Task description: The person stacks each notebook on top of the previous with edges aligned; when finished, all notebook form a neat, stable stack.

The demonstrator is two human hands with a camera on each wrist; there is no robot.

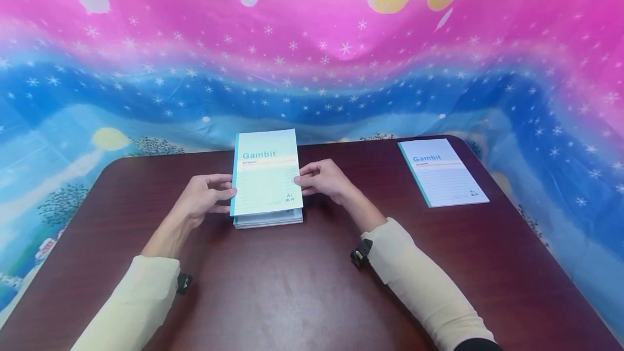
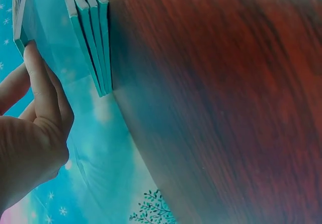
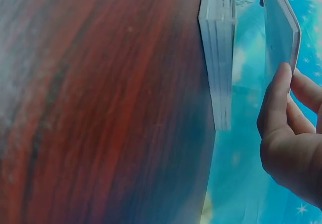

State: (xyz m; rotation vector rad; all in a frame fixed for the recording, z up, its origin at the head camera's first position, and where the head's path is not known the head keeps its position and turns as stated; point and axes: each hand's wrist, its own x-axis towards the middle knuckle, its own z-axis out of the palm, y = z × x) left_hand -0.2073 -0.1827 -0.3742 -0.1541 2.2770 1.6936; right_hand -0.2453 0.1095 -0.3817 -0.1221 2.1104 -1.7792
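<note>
A white notebook point(image 1: 265, 177) with a teal spine and the word Gambit on its cover is held up between both hands. My left hand point(image 1: 202, 197) pinches its spine edge, thumb on top and fingers beneath. On the opposite edge, my right hand point(image 1: 325, 180) pinches it the same way. Below it lies a stack of several similar notebooks point(image 1: 269, 221) on the table. Both wrist views show a gap between the held notebook point(image 3: 282, 27) and the stack point(image 2: 93, 43), whose edges are nearly lined up.
Another Gambit notebook point(image 1: 448, 180) lies flat at the table's right side, slightly turned. The dark red-brown wooden table point(image 1: 292, 286) has rounded far corners. Behind it hangs a pink and blue curtain point(image 1: 312, 69) with snowflakes, close to the table's far edge.
</note>
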